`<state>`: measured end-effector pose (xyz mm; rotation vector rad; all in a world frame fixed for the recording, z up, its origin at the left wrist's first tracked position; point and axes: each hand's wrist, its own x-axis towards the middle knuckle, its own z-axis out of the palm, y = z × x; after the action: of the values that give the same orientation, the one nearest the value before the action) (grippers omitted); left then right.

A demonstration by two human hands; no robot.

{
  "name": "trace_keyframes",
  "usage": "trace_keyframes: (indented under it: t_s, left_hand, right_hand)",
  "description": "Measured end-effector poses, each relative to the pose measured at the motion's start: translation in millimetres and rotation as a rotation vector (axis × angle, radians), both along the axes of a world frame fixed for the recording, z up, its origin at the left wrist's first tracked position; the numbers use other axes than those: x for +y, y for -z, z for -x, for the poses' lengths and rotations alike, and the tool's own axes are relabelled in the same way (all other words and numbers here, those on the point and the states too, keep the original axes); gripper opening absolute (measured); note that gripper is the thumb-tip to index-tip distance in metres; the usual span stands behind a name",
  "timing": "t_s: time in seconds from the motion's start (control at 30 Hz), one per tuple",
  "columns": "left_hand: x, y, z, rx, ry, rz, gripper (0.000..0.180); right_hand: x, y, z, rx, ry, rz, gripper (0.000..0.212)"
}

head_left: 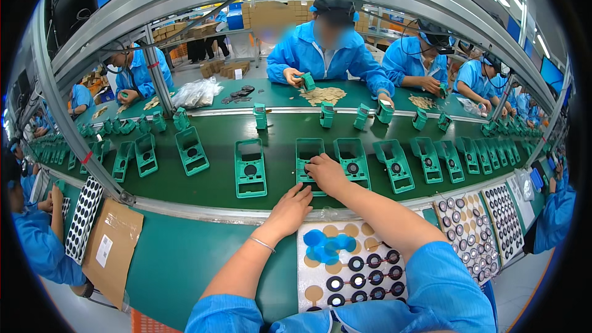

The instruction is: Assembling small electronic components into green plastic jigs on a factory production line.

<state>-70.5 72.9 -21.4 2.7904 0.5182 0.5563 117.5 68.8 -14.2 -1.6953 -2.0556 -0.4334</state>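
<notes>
On the green conveyor in front of me lies a teal plastic housing (pixel 309 146) with a large window at its far end. My right hand (pixel 327 174) reaches over its middle, fingers bent down into the housing. Whatever is under those fingertips is hidden. Beside the near end of the same housing rests my left hand (pixel 291 209), its fingers stretched forward with nothing visible in them. Touching on the right is another teal housing (pixel 364 163) with a round black part inside. Below my right forearm, a white foam tray (pixel 302 259) holds black ring-shaped discs (pixel 356 263) and overlapping translucent blue discs (pixel 327 245).
Similar housings (pixel 250 166) line the conveyor both ways, with small teal parts (pixel 259 115) beyond. Co-workers (pixel 327 43) sit opposite and at both sides. A cardboard sheet (pixel 114 246) lies left; trays of round parts (pixel 467 234) lie right. A metal frame (pixel 86 111) rises at left.
</notes>
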Motion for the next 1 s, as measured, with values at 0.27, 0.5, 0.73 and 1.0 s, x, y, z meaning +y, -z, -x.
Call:
trace_keyframes:
  t_s: [0.27, 0.5, 0.73, 1.0]
  left_hand:
    - [1, 3, -1, -0.007, 0.016, 0.024, 0.036]
    - [4, 3, 1, -0.011, 0.05, 0.003, 0.035]
    - [4, 4, -2, -0.012, 0.072, -0.021, 0.034]
    - [2, 1, -4, 0.003, 0.085, -0.002, 0.034]
  right_hand:
    - [-4, 1, -1, -0.017, -0.002, -0.012, 0.014]
    - [-6, -1, -5, -0.053, -0.025, -0.015, 0.015]
    - [-8, 0, -11, -0.053, -0.055, -0.035, 0.014]
    - [-15, -1, -20, -0.003, -0.087, -0.043, 0.014]
